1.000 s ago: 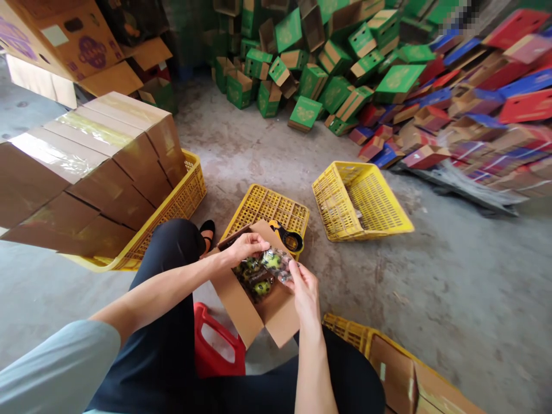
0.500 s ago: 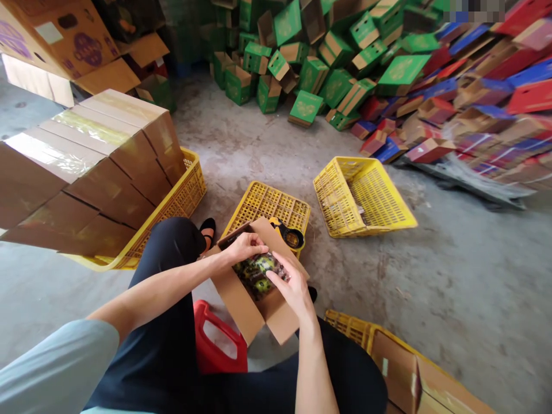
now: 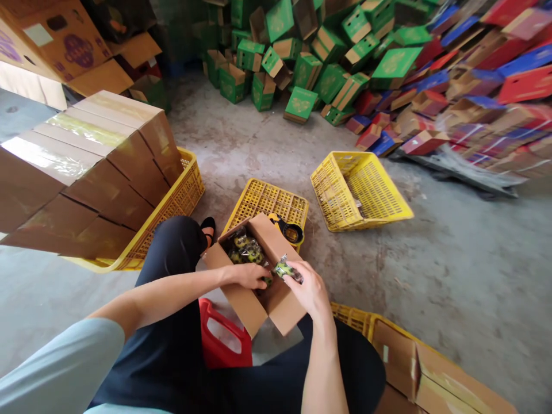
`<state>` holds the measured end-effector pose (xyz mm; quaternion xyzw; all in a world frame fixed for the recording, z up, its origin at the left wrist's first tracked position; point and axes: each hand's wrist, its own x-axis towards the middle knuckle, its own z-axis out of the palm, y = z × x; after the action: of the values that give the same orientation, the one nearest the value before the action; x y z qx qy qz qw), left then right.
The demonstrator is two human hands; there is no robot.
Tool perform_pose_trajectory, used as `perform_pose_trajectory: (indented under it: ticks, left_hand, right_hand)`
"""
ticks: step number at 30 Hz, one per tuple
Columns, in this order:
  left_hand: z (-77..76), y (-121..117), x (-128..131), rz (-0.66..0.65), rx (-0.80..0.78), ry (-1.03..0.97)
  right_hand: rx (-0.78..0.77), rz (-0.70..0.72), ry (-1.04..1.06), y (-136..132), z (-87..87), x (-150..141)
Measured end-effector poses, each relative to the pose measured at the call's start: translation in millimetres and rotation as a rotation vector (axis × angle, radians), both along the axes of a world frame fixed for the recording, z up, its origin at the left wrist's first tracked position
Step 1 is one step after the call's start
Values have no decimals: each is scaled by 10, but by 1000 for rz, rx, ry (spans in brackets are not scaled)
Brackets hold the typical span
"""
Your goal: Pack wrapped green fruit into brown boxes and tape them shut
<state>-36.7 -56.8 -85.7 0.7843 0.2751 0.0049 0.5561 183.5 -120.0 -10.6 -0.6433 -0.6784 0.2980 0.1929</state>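
An open brown cardboard box (image 3: 276, 299) rests on my lap, on top of an upturned yellow crate (image 3: 269, 201). Inside it lie clear plastic packs of green and dark fruit (image 3: 245, 248). My left hand (image 3: 250, 275) reaches into the near end of the box, fingers curled over a pack there. My right hand (image 3: 308, 287) pinches one fruit pack (image 3: 287, 269) at the box's right edge. A black and yellow tape dispenser (image 3: 290, 231) sits on the crate just behind the box.
A yellow crate (image 3: 172, 201) of taped brown boxes (image 3: 86, 167) stands at my left. A tilted yellow basket (image 3: 357, 190) lies ahead right. Green, red and blue cartons (image 3: 388, 75) are heaped at the back. A red stool (image 3: 224, 339) and another crate of boxes (image 3: 414, 368) are close by.
My left hand has moved from the box's far end to its near end. My right hand has drawn back to the right edge, lifting a pack. More of the packs inside show now.
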Motion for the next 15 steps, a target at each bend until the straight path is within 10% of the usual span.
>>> perform_pose_trajectory:
  ticks: [9, 15]
  left_hand:
    - [-26, -54, 263, -209, -4, -11]
    - [211, 91, 82, -41, 134, -40]
  right_hand:
    - [85, 109, -320, -59, -109, -252]
    - [-35, 152, -642, -278, -208, -503]
